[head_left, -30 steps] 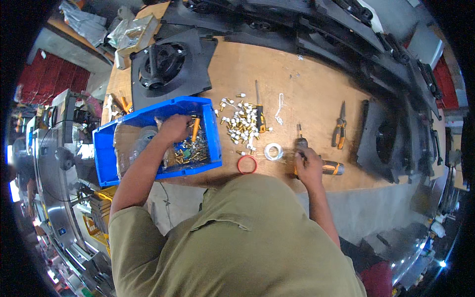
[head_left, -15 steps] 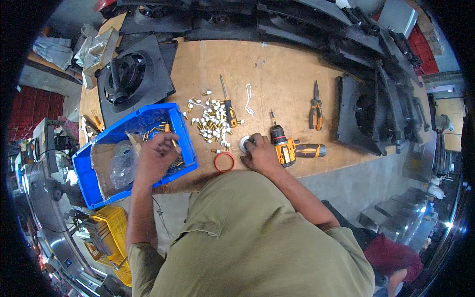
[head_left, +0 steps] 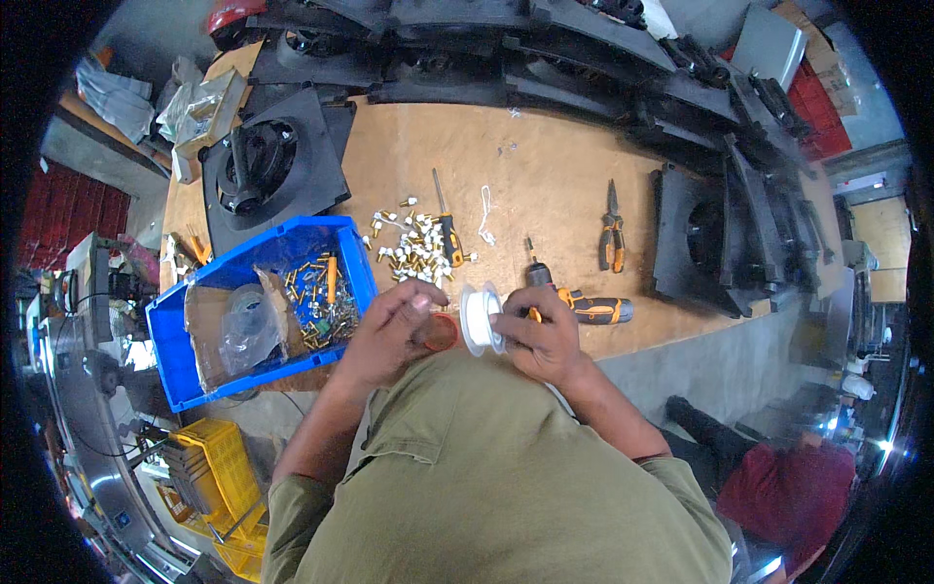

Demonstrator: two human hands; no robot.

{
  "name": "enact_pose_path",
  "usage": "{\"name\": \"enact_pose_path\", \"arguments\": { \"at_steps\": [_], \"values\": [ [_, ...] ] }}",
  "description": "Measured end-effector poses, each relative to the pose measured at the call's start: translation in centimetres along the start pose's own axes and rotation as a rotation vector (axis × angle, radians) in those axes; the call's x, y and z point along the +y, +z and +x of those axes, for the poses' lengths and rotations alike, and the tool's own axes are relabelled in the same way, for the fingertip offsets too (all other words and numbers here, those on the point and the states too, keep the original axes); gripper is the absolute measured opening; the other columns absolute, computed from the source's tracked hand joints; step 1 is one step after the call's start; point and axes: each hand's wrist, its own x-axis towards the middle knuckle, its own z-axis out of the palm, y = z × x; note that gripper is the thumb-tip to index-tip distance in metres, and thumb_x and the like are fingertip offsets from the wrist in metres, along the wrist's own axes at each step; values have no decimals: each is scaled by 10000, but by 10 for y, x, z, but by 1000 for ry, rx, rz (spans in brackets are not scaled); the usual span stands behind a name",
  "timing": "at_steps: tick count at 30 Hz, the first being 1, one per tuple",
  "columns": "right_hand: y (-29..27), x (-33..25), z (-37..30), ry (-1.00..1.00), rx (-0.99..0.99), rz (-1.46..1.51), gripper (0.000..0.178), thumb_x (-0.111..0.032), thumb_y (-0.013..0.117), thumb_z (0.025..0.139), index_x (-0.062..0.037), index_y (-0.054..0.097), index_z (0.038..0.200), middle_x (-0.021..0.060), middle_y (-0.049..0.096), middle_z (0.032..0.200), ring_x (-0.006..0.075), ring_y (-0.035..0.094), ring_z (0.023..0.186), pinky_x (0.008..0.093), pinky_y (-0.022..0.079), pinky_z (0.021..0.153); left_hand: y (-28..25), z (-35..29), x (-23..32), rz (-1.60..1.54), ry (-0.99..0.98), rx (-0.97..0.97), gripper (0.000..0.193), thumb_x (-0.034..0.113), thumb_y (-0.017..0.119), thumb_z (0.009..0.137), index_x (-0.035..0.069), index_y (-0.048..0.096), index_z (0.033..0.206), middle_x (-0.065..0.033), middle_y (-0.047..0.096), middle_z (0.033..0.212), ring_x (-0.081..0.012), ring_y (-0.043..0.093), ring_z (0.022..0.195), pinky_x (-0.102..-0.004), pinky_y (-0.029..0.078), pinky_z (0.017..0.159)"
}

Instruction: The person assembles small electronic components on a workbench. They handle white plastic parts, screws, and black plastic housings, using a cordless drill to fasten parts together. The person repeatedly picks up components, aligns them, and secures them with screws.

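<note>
My right hand (head_left: 545, 336) grips a spool of white tape (head_left: 480, 319) with clear flanges, held upright over the table's near edge. Left of it, my left hand (head_left: 389, 336) is closed with thumb and fingers together; what they pinch is too small to make out. Beside those fingertips lies a red ring (head_left: 441, 333), partly hidden by the hand. A pile of brass fittings with white ends (head_left: 416, 248) lies just beyond. At the left, a blue bin (head_left: 362, 255) holds loose brass fittings (head_left: 316, 302), cardboard and a clear plastic bag.
A screwdriver (head_left: 448, 229), a cordless drill (head_left: 593, 310) and pliers (head_left: 611, 234) lie on the wooden table (head_left: 555, 146). Black fan housings (head_left: 268, 161) line its left, far and right sides. A yellow crate (head_left: 219, 477) stands at lower left; a person in dark red (head_left: 788, 496) is at lower right.
My left hand has come out of the blue bin and moved right, towards the tape. My right hand has lifted the tape spool off the table and tipped it upright.
</note>
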Motion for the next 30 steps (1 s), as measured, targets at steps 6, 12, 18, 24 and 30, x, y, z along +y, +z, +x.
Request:
{"name": "enact_pose_path", "arguments": {
  "at_steps": [6, 12, 18, 24, 30],
  "values": [
    [-4, -11, 2, -123, -9, -53, 419, -34, 727, 652, -165, 715, 1050, 72, 632, 843, 239, 627, 701, 340, 508, 590, 20, 0, 18, -89, 5, -327, 834, 657, 629, 825, -24, 517, 1294, -78, 644, 1140, -174, 615, 1030, -306, 490, 859],
    [-1, -23, -3, 192, -95, 164, 418, -111, 753, 681, -54, 656, 1084, 214, 514, 1265, 323, 610, 1021, 406, 525, 851, 22, -2, 18, 182, 131, -163, 480, 370, 684, 910, -19, 597, 1176, 6, 603, 811, -81, 529, 729, -259, 455, 674],
    [-4, -28, 1, 221, -173, 349, 397, -82, 734, 742, -13, 628, 1118, 235, 438, 1371, 359, 508, 1210, 446, 429, 999, 24, 1, 23, 42, -338, -157, 494, 499, 499, 986, 23, 630, 1001, 17, 564, 744, -66, 475, 638, -236, 342, 510],
    [-12, -25, -1, 266, -250, 378, 386, -89, 736, 748, -26, 635, 1115, 244, 433, 1393, 377, 484, 1253, 455, 400, 1029, 39, -2, 25, -240, -513, -46, 607, 609, 385, 978, 48, 615, 956, 31, 521, 713, -90, 423, 560, -247, 277, 453],
    [-17, -24, -3, 171, -237, 351, 416, -125, 753, 733, -17, 636, 1117, 248, 441, 1391, 377, 495, 1243, 460, 410, 1011, 39, -1, 8, -59, 24, -159, 442, 407, 663, 897, 17, 618, 1101, 13, 536, 677, -75, 482, 604, -238, 360, 511]
  ]
}}
